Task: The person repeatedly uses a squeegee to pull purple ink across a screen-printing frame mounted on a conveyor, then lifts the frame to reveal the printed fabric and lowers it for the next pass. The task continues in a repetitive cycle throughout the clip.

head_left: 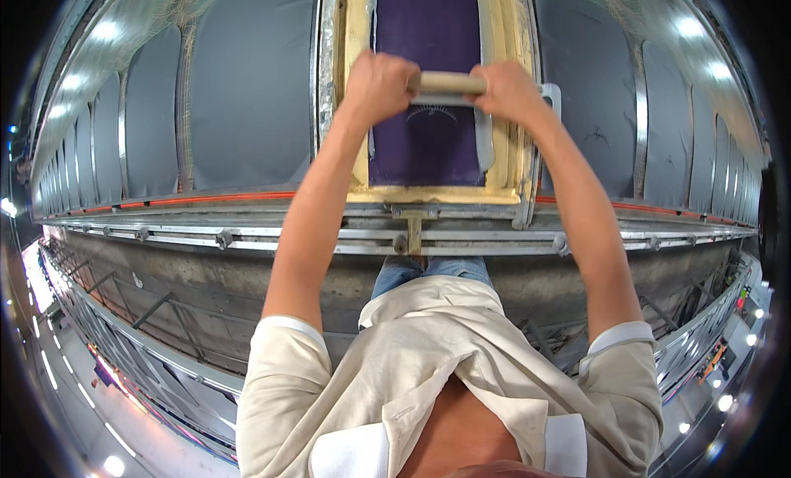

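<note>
My left hand (pixel 380 86) and my right hand (pixel 506 91) are closed round opposite ends of a squeegee's pale wooden handle (pixel 449 83). A light-coloured strip shows just under the handle, and the blade's lower edge is hidden. The squeegee lies crosswise over a printing screen (pixel 424 152) with dark purple mesh. Just below the handle, a small pale curved design shows on the mesh. Around the mesh runs a yellowish screen frame (pixel 432 196), taped and smeared along its sides. Both my arms stretch forward over the near end of the frame.
Dark grey fabric panels (pixel 247 91) lie along the long table on the left, and more grey panels (pixel 585 74) on the right, some with small dark prints. A metal rail (pixel 329 241) with knobs and an orange-red strip (pixel 206 199) run along the near table edge.
</note>
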Demonstrator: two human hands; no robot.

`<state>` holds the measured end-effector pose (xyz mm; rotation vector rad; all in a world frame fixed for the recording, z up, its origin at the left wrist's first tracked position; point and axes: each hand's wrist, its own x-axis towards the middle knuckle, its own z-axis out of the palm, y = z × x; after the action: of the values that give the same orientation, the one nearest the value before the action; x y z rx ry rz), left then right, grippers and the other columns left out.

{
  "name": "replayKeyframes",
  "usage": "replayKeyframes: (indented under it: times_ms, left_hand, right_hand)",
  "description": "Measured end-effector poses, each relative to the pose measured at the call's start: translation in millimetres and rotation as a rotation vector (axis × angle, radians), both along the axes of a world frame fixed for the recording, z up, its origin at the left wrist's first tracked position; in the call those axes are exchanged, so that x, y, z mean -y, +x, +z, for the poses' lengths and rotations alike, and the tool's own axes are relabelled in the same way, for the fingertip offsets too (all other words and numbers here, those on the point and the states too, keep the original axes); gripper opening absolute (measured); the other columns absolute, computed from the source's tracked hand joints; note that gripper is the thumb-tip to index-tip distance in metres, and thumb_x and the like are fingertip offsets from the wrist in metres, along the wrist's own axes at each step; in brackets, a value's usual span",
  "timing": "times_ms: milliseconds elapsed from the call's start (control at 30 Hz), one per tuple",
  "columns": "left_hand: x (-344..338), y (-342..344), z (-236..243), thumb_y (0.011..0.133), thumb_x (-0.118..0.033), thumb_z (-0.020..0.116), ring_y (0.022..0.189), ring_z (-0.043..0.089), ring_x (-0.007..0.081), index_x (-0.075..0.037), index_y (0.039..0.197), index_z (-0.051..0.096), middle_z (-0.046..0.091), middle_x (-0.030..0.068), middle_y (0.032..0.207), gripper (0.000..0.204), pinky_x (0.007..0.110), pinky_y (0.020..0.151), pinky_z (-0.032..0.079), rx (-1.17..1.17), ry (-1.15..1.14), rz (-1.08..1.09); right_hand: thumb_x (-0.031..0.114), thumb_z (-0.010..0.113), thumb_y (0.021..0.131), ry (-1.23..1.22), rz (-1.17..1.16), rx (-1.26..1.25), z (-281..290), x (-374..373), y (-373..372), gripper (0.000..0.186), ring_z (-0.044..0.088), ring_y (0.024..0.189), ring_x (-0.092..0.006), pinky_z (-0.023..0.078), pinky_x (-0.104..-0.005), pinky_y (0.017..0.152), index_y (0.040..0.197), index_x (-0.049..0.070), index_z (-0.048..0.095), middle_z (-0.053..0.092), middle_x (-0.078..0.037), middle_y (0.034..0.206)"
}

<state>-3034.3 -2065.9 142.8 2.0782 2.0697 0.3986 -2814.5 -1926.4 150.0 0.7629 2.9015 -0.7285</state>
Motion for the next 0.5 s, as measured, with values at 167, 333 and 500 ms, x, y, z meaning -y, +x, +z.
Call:
replayKeyframes:
  times_ms: [167,333,500]
  left_hand:
    - [88.8,52.7,4.9,0.072,-0.023,0.083,0.077,0.069,0.0248,-0.014,0.082,0.075,0.071,0.0034,0.077,0.016,0.041,0.082,0.048,0.042,0.057,0.019]
    - [67.0,41.5,18.0,0.074,-0.024,0.084,0.079,0.069,0.0247,-0.013,0.086,0.076,0.072,0.0031,0.078,0.018,0.041,0.087,0.045,0.048,-0.077,0.009]
    - [-53.6,-31.6,20.8,0.074,-0.028,0.084,0.079,0.069,0.0277,-0.016,0.091,0.077,0.074,0.0054,0.081,0.022,0.041,0.086,0.046,-0.063,-0.037,0.000]
  right_hand:
    - [0.029,0.080,0.079,0.064,0.049,-0.037,-2.0,82.3,50.2,0.023,0.068,0.081,-0.0341,0.049,-0.0456,0.086,0.090,0.009,0.075,0.070,-0.014,0.074]
    - [0.030,0.080,0.078,0.029,0.076,0.060,5.5,57.9,41.0,0.023,0.069,0.081,-0.0351,0.051,-0.0454,0.081,0.090,0.010,0.075,0.070,-0.014,0.075]
    - [0.032,0.081,0.078,0.105,0.021,-0.006,7.1,-56.7,-26.8,0.026,0.070,0.082,-0.0367,0.054,-0.0479,0.074,0.091,0.010,0.075,0.072,-0.015,0.081]
